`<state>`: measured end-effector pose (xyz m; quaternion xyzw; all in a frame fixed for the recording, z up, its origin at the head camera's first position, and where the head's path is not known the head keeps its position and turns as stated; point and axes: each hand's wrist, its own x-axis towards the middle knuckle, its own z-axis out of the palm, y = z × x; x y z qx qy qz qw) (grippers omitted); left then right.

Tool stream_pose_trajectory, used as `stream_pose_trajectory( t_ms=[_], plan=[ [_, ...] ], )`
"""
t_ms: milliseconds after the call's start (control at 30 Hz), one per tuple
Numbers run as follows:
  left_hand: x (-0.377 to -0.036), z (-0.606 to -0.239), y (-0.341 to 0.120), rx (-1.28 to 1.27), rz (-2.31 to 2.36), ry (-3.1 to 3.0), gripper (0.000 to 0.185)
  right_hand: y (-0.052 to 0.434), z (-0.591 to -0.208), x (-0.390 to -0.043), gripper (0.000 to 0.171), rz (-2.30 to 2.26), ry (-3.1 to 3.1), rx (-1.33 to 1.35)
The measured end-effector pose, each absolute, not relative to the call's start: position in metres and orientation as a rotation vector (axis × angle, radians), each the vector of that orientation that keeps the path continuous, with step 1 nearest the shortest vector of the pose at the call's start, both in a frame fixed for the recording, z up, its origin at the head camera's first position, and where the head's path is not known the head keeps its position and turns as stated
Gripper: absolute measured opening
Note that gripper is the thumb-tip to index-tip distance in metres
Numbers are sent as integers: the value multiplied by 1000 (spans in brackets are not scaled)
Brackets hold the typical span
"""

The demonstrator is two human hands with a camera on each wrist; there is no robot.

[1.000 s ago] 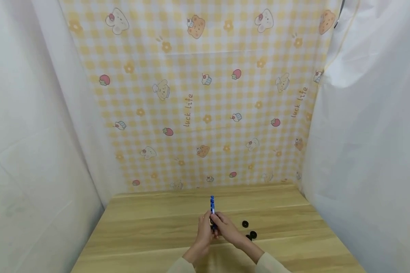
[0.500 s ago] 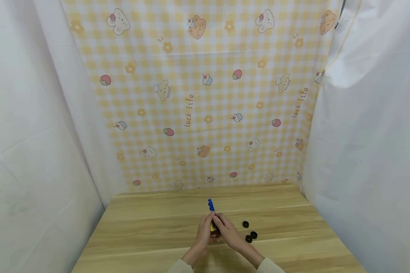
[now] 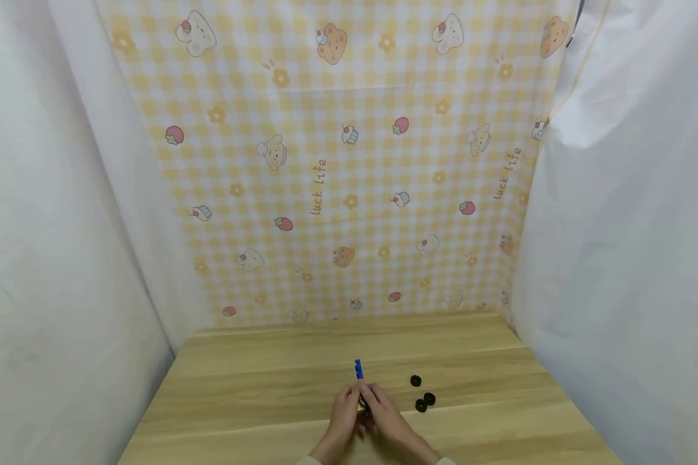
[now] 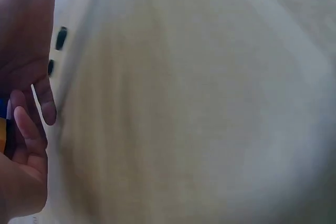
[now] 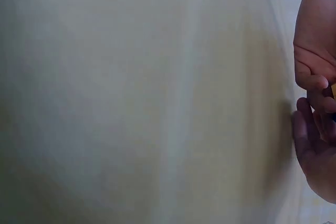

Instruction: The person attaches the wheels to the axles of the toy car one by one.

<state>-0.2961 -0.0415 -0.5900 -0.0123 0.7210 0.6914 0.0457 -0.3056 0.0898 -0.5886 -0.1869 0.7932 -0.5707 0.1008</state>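
Observation:
Both hands meet near the front middle of the table in the head view, holding one small blue-and-yellow toy piece between them. Its narrow blue end with notched edges sticks up past the thumbs, away from the person. A bit of yellow and a dark round part show between the palms; the fingers hide the rest. The left hand grips it from the left, and the right hand from the right, thumbs side by side on top. In the left wrist view, only a yellow edge of the piece shows among curled fingers.
To the right of the hands lie three black toy wheels on the wooden table: one wheel farther back, and a pair close together, a nearer wheel and its neighbour. A checked curtain hangs behind, white sheets at both sides.
Both hands have drawn back toward the person with the toy piece. Its blue end has turned from nearly straight to a slight leftward lean, and yellow has come into sight. The wheels stay put.

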Motion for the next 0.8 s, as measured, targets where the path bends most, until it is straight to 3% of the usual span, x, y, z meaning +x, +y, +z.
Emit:
stream_pose_trajectory(
  t_ms=[200, 400, 567, 800],
  plan=[
    [-295, -597, -41, -39, 2171, 2137, 56, 91, -594, -304, 44, -1718, 2278, -498],
    [-299, -584, -43, -46, 2206, 2051, 60, 120, -577, -325, 49, -1608, 2518, -509],
    [-298, -575, -47, -31, 2202, 2016, 64, 157, -566, -337, 36, -1368, 2824, -324],
    [-298, -559, -45, -21, 2213, 2044, 54, 182, -566, -333, 33, -842, 3050, -362]
  ],
)
